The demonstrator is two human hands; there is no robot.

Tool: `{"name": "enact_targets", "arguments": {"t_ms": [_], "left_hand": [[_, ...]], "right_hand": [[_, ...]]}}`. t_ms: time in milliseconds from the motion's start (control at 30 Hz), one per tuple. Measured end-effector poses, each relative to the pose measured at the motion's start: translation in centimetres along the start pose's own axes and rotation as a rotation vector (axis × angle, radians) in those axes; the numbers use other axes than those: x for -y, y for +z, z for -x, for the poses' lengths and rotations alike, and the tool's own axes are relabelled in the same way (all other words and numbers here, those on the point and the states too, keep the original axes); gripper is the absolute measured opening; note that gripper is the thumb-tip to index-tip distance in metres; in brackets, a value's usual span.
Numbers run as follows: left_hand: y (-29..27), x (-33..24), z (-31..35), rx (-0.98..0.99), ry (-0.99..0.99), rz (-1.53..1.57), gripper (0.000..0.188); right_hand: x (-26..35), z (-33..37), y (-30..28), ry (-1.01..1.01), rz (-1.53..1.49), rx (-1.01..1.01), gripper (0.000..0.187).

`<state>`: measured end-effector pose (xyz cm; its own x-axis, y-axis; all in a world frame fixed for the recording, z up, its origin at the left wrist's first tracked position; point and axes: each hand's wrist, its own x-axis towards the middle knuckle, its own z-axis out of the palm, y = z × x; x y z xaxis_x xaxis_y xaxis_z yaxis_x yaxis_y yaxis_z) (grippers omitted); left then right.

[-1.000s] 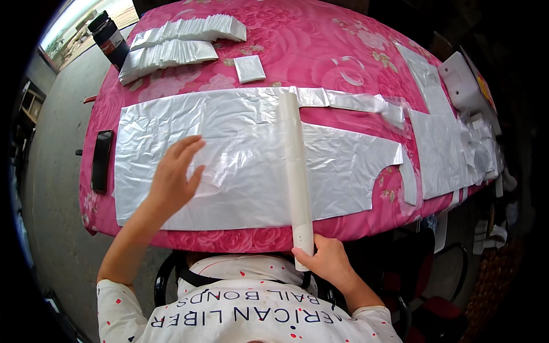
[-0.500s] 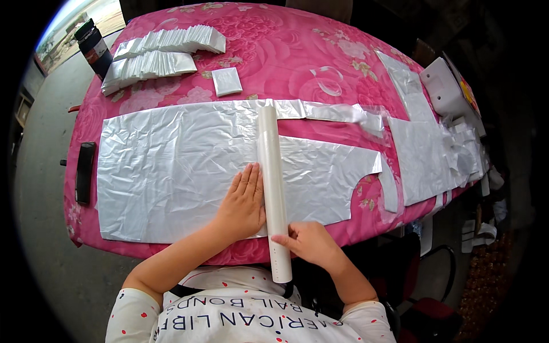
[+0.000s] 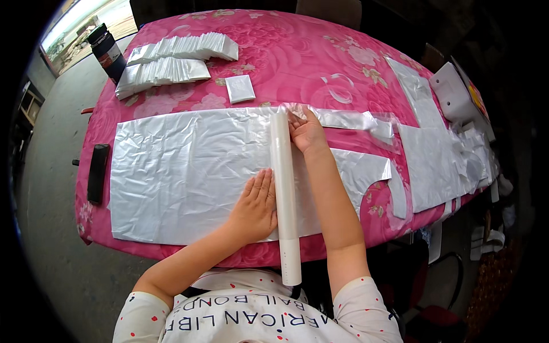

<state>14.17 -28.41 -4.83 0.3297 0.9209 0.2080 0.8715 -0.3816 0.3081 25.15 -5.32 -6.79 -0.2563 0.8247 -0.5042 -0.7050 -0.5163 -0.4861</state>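
Observation:
A silvery-white plastic sheet lies spread across the near half of the table. On it rests a long white tube, its near end sticking out past the table edge toward me. My left hand presses flat on the sheet, fingers together and stretched out, right against the tube's left side. Reaching far forward, my right hand is at the tube's far end, its fingers curled on the crumpled plastic there. To the right of the tube the plastic has a curved cutout, with a narrow strip above it.
Two rows of folded plastic packets stand at the far left beside a dark jar. One flat packet lies apart. A black oblong object sits at the left edge. More plastic sheets and a white container occupy the right end.
My right hand has gone from the tube's near end to its far end and curled on the plastic there. My left hand stays flat beside the tube. The whole view has shifted slightly.

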Motion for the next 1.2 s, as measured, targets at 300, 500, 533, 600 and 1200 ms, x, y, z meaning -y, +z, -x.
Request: {"name": "enact_targets", "arguments": {"t_ms": [300, 500, 533, 600, 1200], "left_hand": [[0.4, 0.0, 0.2, -0.006, -0.024, -0.04, 0.065], [0.0, 0.1, 0.4, -0.026, -0.007, -0.045, 0.063], [0.4, 0.3, 0.6, -0.082, 0.0, -0.05, 0.063], [1.3, 0.4, 0.8, -0.2, 0.024, -0.061, 0.063], [-2.5, 6.0, -4.9, -0.347, -0.428, 1.726, 0.05]], "right_hand": [[12.2, 5.4, 1.7, -0.665, -0.069, 0.312, 0.024], [-4.2, 12.5, 11.9, -0.798, 0.962, 0.642, 0.032], [-7.9, 12.9, 12.2, -0.817, 1.154, 0.675, 0.031], [-15.0, 13.2, 12.4, -0.822, 1.569, 0.734, 0.035], [-5.5, 20.1, 2.4, -1.101, 1.649, 0.795, 0.043]]}}
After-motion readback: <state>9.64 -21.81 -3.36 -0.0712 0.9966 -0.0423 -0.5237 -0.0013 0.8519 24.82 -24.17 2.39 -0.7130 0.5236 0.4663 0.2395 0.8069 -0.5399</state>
